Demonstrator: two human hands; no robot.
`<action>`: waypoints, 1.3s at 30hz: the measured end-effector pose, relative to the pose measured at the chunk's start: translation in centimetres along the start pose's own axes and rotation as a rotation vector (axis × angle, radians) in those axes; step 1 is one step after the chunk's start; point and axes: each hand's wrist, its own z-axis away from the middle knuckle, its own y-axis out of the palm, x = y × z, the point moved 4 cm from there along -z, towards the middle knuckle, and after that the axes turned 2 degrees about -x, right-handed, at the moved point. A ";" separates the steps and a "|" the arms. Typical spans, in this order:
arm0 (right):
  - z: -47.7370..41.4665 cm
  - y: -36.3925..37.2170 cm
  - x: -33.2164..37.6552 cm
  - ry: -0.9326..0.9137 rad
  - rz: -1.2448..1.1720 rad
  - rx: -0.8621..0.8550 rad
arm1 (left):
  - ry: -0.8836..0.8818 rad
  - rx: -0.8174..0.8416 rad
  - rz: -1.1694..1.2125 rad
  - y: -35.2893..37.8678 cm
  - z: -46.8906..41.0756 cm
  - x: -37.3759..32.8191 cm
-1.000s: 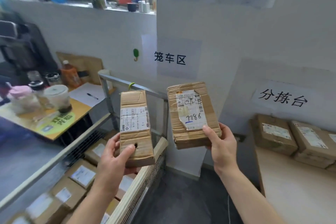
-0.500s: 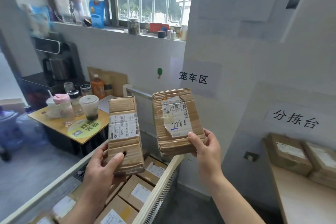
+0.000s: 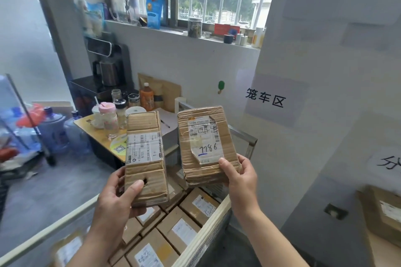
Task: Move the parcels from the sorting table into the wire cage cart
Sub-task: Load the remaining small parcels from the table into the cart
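My left hand [image 3: 118,198] grips the lower end of a long narrow cardboard parcel [image 3: 145,136] with a white label across its middle. My right hand [image 3: 240,176] holds a wider cardboard parcel [image 3: 201,130] by its lower right corner; its label reads 7786. Both parcels are held upright, side by side, above the wire cage cart [image 3: 208,221]. Several labelled cardboard parcels [image 3: 180,232] lie packed flat inside the cart. At the far right, the sorting table [image 3: 386,253] carries a brown parcel [image 3: 384,212].
A small yellow table [image 3: 91,123] with bottles and cups stands behind the cart on the left. Water jugs [image 3: 54,128] and a trolley sit on the floor at far left. A white wall with paper signs rises to the right. The windowsill above holds jars.
My view has swung left and up; the sorting table has slid almost out at the right. Both hands with their parcels now sit over the cart, which shows more parcels inside.
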 end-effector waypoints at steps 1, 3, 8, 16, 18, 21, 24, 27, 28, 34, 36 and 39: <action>-0.5 0.5 -0.4 0.007 0.008 0.021 | 0.002 -0.018 -0.002 -0.2 -0.3 0.1; -1.5 1.2 -1.0 0.016 0.027 0.052 | 0.008 -0.045 -0.009 -0.5 -0.7 0.3; -4.0 2.4 -1.9 0.049 0.050 0.127 | 0.030 -0.108 -0.036 -0.2 -1.3 0.6; -6.6 4.5 -4.3 0.120 0.046 0.227 | 0.016 -0.231 -0.046 0.0 -1.1 0.5; -6.9 5.4 -5.1 0.132 0.047 0.268 | 0.002 -0.275 -0.047 -0.7 -0.9 0.5; -6.8 7.3 -6.1 0.134 0.069 0.323 | -0.011 -0.331 -0.030 -2.1 -0.2 0.5; -5.6 9.7 -7.2 0.135 0.078 0.368 | -0.020 -0.380 -0.017 -4.4 0.8 0.6; -3.5 12.7 -7.9 0.153 0.086 0.426 | -0.013 -0.424 -0.001 -7.3 2.1 0.3; -2.7 13.8 -8.1 0.158 0.089 0.450 | -0.014 -0.437 0.004 -8.5 2.5 0.2; 3.1 20.8 -9.3 0.155 0.108 0.525 | -0.011 -0.469 0.048 -17.1 4.6 -0.1; 5.8 23.1 -9.8 0.160 0.114 0.528 | -0.015 -0.459 0.041 -20.5 5.3 -0.3; 9.6 26.0 -11.0 0.169 0.145 0.519 | -0.028 -0.463 -0.001 -25.2 6.5 -0.7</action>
